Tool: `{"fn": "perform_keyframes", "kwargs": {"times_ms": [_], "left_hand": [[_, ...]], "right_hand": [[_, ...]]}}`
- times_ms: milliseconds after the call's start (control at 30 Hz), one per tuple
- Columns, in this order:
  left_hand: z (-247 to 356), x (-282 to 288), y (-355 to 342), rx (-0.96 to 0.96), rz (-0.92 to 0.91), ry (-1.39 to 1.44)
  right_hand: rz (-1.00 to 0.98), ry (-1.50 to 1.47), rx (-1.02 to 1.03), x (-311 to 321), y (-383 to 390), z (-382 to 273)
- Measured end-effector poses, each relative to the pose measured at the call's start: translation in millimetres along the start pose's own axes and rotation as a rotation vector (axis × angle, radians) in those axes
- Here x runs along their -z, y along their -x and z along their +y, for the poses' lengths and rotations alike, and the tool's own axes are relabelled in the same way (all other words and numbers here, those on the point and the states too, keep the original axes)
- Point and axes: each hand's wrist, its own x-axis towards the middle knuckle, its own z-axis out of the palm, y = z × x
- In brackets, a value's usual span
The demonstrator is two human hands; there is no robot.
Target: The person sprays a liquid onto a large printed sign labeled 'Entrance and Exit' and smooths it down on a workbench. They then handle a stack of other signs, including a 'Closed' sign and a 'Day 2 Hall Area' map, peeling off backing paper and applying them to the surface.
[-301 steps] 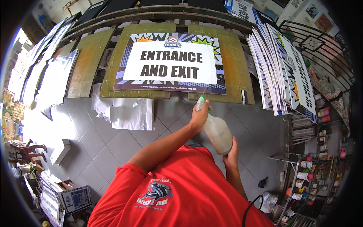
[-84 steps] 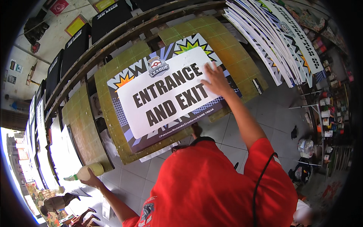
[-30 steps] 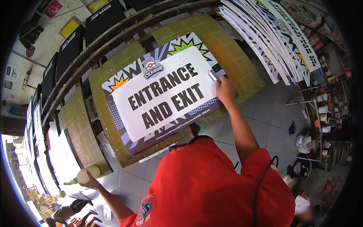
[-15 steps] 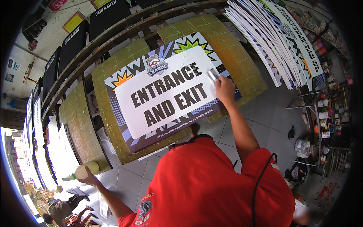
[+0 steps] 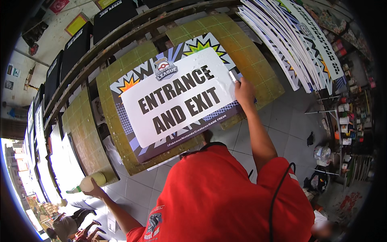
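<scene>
My right hand (image 5: 244,93) grips a small silver flat-edged tool (image 5: 233,77) against the right side of the white panel on a printed sign (image 5: 173,117). The sign has large black lettering, a blue patterned border, starbursts and a logo, with wet spots at the upper right of its panel. It lies flat on greenish-yellow boards (image 5: 258,56) with grid lines. At the lower left, my left hand (image 5: 94,190) holds a spray bottle (image 5: 97,178) of pale liquid, lying sideways over another board's edge.
Stacked printed signs (image 5: 298,48) stand at upper right. Black panels (image 5: 76,44) line the rack's far side. A metal shelf with small pots (image 5: 343,125) is at right, near a plastic jug (image 5: 322,156) on the tiled floor (image 5: 282,141). Another person (image 5: 66,224) is at lower left.
Since ten seconds ago the bottle has moved from both hands to my left hand alone, out to the left. My right hand took up the silver tool and has shifted slightly rightward.
</scene>
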Motion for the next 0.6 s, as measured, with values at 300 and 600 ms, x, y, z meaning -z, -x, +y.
{"fn": "perform_keyframes", "kwargs": {"times_ms": [300, 600], "left_hand": [[13.0, 3.6, 5.9, 0.024, -0.004, -0.010], [19.7, 0.0, 6.7, 0.061, -0.008, -0.052]], "right_hand": [[-0.048, -0.004, 0.121, -1.0, 6.6, -27.7], [-0.132, 0.005, 0.136, -17.7, -5.7, -42.8]]}}
